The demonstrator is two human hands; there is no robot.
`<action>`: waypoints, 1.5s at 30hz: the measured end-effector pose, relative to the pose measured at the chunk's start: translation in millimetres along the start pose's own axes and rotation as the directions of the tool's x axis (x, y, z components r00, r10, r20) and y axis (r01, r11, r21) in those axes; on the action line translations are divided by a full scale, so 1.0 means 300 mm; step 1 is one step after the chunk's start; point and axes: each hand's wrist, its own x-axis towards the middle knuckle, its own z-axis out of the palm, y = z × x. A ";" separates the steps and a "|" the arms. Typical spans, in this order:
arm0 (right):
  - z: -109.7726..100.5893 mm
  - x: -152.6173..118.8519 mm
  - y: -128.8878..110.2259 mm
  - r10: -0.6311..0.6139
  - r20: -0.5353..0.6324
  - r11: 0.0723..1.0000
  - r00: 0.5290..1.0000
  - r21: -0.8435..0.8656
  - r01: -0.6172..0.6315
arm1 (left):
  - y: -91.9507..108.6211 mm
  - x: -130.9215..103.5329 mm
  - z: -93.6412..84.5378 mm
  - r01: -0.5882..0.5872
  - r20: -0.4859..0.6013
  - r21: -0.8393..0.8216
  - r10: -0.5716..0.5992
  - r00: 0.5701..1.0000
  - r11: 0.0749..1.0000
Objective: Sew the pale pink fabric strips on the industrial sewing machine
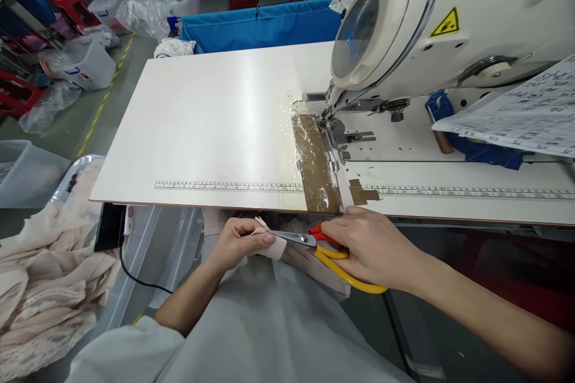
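Observation:
Just off the table's front edge, my left hand pinches a small piece of pale fabric between thumb and fingers. My right hand is wrapped round scissors with one red and one yellow handle. The scissors' blades point left and their tips meet the fabric beside my left thumb. More light, sheer cloth hangs below the scissors, over my lap. A narrow pale strip runs from the sewing machine's needle area to the table edge near my right hand.
The sewing machine stands on the white table, which has a printed ruler and brown tape. Printed paper leans at the right. Pale garments fill a bin at the left. A black device hangs under the table edge with a cable.

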 end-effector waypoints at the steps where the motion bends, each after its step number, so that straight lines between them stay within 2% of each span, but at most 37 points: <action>1: 0.002 -0.003 0.002 0.007 0.005 1.000 1.000 -0.004 -0.007 | 0.002 -0.001 0.001 0.003 0.002 0.009 -0.003 1.000 1.000; 7: -0.009 0.004 0.003 0.045 0.082 0.999 0.996 0.008 -0.046 | -0.003 -0.004 -0.003 0.029 0.004 -0.004 -0.029 1.000 1.000; 14: -0.014 0.028 0.013 0.034 0.153 0.992 0.988 0.112 -0.052 | -0.002 -0.005 -0.015 0.068 0.010 -0.052 -0.068 0.998 0.996; 19: -0.020 0.026 -0.004 0.050 0.128 0.996 0.991 0.062 -0.059 | 0.000 -0.007 -0.009 0.059 0.020 -0.023 -0.058 0.998 0.998; 24: -0.023 0.034 -0.024 0.039 0.083 0.998 0.996 0.049 -0.044 | -0.008 -0.009 -0.001 0.141 0.027 -0.039 -0.140 0.990 0.989; 29: -0.007 0.037 -0.022 0.025 0.102 0.998 0.994 0.054 -0.030 | -0.009 -0.012 -0.001 0.201 0.034 -0.094 -0.199 0.979 0.975; 45: 0.011 0.043 -0.019 0.016 0.096 0.997 0.995 0.078 -0.023 | -0.013 -0.011 0.013 0.252 0.034 -0.140 -0.249 0.968 0.958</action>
